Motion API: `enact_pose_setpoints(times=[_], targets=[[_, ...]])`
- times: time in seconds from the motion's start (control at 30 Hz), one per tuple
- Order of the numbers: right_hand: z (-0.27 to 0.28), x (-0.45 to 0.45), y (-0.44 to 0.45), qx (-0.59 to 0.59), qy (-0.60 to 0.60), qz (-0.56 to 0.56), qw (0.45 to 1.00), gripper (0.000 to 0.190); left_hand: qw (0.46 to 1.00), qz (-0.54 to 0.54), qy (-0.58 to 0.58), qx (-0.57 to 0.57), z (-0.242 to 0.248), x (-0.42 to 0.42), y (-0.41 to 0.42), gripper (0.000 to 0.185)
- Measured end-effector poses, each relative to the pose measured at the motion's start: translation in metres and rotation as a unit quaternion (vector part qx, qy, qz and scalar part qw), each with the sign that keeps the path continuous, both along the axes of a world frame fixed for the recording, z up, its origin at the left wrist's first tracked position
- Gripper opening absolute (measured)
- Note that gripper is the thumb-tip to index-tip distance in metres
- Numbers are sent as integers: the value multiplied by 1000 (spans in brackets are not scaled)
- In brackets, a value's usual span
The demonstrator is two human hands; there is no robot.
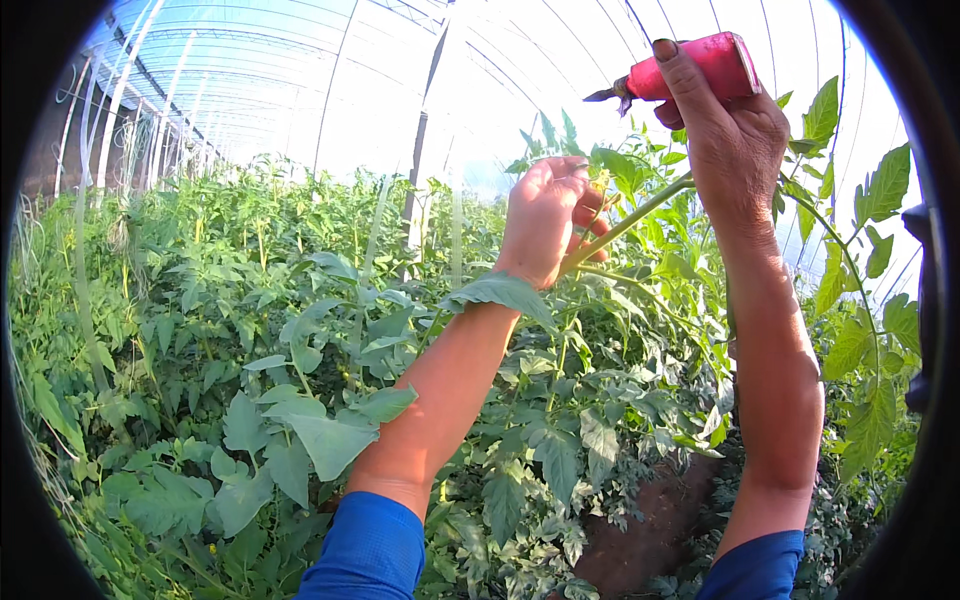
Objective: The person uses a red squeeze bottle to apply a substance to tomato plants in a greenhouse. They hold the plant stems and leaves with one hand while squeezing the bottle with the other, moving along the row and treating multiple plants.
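Observation:
My right hand (731, 139) is raised at the upper right, gripping a small red bottle (697, 66). The bottle lies tilted nearly sideways, its dark, pointed, soiled tip (606, 93) facing left. Lower and to the left, my left hand (547, 217) is among the top growth of a tomato plant, fingers curled beside small yellow flowers (603, 178). Whether those fingers pinch the flower stalk is hidden by the hand. A thick green stem (626, 229) slants up from my left wrist towards my right wrist. One broad leaf (501, 295) drapes over my left forearm.
Dense tomato plants (187, 315) fill the left and middle of a plastic-covered greenhouse. A support post (417, 165) rises behind them, and pale strings (81, 247) hang at left. Leafy shoots (862, 322) stand close by my right arm. Bare soil (649, 525) shows low down.

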State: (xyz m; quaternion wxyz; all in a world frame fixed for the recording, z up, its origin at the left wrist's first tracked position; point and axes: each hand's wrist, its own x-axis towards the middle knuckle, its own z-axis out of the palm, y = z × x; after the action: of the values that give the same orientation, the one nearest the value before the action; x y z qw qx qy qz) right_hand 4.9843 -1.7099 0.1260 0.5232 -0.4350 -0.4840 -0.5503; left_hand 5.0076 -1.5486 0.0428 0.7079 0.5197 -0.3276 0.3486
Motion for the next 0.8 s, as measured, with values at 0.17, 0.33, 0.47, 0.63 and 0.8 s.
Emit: enact_pose_setpoints(times=[0.17, 0.33, 0.47, 0.63, 0.8], targets=[[-5, 2, -6, -16, -6, -6, 1000, 31, 999, 36, 2, -4, 0, -2, -2, 31], [-10, 3, -6, -74, -2, 49, 996, 26, 999, 36, -1, -7, -2, 3, 0, 31], [-9, 8, -3, -92, 4, 79, 993, 25, 999, 52, -8, -5, -3, 4, 0, 31], [-9, 10, 0, -95, 20, 41, 994, 23, 998, 65, -20, -3, -4, 6, 0, 30], [-8, 11, 1, -89, 9, 82, 993, 24, 997, 79, -15, -5, -4, 4, -1, 29]])
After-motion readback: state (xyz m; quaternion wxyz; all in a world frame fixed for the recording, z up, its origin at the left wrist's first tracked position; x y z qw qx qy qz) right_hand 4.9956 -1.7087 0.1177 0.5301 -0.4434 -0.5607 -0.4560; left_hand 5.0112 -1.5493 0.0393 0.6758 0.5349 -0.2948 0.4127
